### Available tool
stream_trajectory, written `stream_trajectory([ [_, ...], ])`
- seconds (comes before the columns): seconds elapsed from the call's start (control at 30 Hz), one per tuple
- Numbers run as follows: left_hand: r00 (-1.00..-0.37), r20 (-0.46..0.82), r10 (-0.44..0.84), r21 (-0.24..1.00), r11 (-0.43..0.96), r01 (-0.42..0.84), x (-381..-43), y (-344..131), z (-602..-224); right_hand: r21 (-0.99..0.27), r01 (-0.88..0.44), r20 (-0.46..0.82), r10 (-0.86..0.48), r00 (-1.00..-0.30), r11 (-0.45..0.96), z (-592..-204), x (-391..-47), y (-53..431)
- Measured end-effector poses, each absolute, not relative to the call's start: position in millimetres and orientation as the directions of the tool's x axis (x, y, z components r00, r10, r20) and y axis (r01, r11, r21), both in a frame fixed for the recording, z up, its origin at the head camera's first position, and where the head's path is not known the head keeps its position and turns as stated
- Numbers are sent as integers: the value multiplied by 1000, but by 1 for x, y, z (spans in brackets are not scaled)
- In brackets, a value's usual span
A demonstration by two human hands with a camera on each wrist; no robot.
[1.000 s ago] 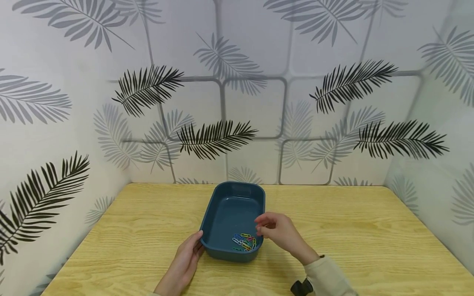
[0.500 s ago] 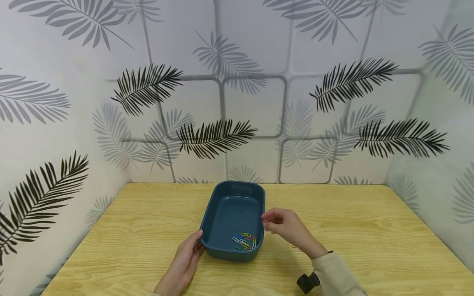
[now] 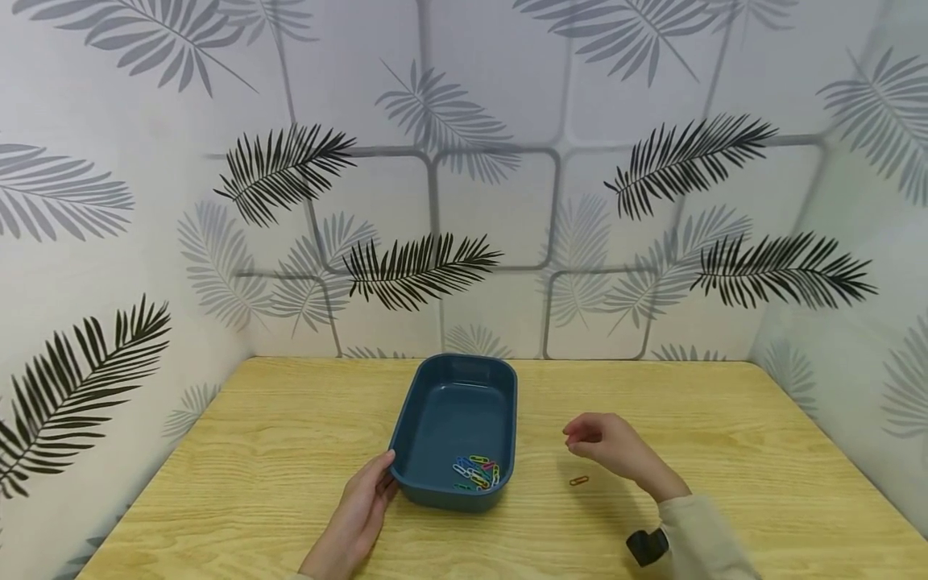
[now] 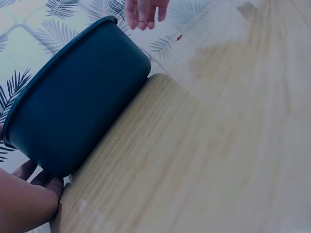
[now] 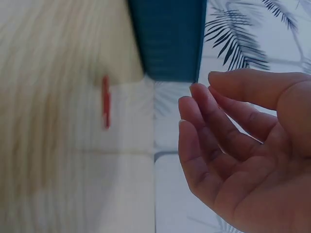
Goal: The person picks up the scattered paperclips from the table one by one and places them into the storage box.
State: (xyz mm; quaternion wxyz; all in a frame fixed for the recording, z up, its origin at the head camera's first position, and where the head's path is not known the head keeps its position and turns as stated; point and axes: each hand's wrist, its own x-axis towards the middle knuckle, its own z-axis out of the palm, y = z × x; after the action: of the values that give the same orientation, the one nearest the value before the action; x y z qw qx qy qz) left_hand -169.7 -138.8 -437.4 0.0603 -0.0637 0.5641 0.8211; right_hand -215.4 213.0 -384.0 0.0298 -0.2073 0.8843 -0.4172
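A dark blue plastic bin sits upright on the table, its outer wall filling much of the left wrist view. My left hand grips the near left corner, thumb at the rim and fingers along the outside. Several coloured paper clips lie heaped inside at the near end. Right of the bin, my right hand hovers with loosely curled fingers; the right wrist view shows nothing between thumb and fingertips. One orange-red paper clip lies on the table just below that hand, blurred in the right wrist view.
The wood-grain table extends to both sides of the bin. A pale wall with leaf prints stands behind it, and side walls close off left and right. A black wrist device sits by the right sleeve.
My right hand has moved right, from over the bin's right rim to above the table. The orange-red paper clip, hidden at first, now shows fully. My left hand keeps its hold on the bin.
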Motion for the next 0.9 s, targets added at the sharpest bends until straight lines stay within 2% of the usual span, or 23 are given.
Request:
stream_trajectory([
  [0.37,-986,-167,21,921,-355,-163,-168,-140,-437,-717,-313,34,-417,-908,623,-401,-217,228],
  [0.67,-986,-169,17,921,-353,-164,-169,-140,-437,-678,-395,53,-495,-867,619,-406,-212,222],
  [0.9,-986,-168,19,920,-357,-164,-169,-139,-437,-598,-444,48,-523,-851,667,-408,-208,217],
])
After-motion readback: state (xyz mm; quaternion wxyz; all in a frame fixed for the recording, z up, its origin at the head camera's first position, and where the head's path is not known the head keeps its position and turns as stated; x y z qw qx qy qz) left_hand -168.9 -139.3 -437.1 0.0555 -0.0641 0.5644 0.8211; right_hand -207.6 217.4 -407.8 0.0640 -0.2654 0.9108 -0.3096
